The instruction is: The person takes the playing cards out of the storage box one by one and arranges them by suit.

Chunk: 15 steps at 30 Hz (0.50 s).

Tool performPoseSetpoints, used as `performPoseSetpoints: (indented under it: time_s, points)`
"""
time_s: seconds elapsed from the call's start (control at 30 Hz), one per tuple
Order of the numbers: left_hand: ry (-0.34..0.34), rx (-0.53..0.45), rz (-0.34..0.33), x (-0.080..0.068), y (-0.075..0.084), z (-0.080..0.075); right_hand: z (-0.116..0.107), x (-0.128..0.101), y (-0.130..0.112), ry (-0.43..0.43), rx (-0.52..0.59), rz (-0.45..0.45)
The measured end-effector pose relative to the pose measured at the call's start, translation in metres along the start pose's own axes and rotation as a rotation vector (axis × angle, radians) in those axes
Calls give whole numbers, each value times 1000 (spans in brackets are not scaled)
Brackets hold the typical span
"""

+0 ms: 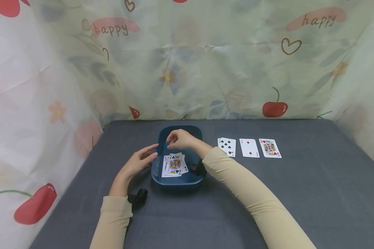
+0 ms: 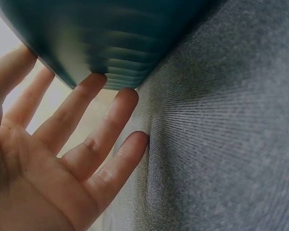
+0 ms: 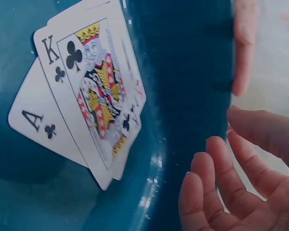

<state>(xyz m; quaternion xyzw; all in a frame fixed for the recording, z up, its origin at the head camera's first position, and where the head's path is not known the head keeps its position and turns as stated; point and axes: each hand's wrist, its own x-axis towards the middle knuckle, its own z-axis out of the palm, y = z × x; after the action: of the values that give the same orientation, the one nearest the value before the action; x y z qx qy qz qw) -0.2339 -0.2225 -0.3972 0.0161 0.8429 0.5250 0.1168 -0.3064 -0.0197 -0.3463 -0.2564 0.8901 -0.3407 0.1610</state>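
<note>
I had both hands at the dark blue tray (image 1: 177,182), which sat on the grey cloth-covered table (image 1: 299,193) a little left of centre. My left hand (image 1: 139,161) lay against the tray's left outer wall with its fingers (image 2: 89,103) straight and spread — the left wrist view showed the fingertips touching the ribbed side where it met the cloth, gripping nothing. My right hand (image 1: 180,138) hovered over the far half of the tray, fingers (image 3: 207,185) loosely curled and empty; in the right wrist view they hung just above the inner wall, apart from the cards.

Inside the tray lay a small fanned pile of cards (image 1: 174,165), face up. The king of clubs (image 3: 94,91) was on top, and the ace of clubs (image 3: 41,127) poked out beneath it — at least one more card showed at the pile's edge, but I could not read it.

To the right of the tray, well apart from it, three more cards lay face up in a row: a black spade card (image 1: 227,146), a red two of diamonds (image 1: 249,147) and a court card (image 1: 269,148). A flowered curtain (image 1: 205,58) printed with "happy" closed off the back and sides.
</note>
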Motion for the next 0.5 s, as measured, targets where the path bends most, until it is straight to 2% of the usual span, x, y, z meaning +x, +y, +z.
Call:
performPoseSetpoints:
  time_s: [0.27, 0.5]
  points:
    - [-2, -12, 11, 0, 1, 0, 13, 10, 7, -19, -26, 69]
    - [-1, -10, -3, 0, 0, 0, 21, 12, 12, -82, -99, 136]
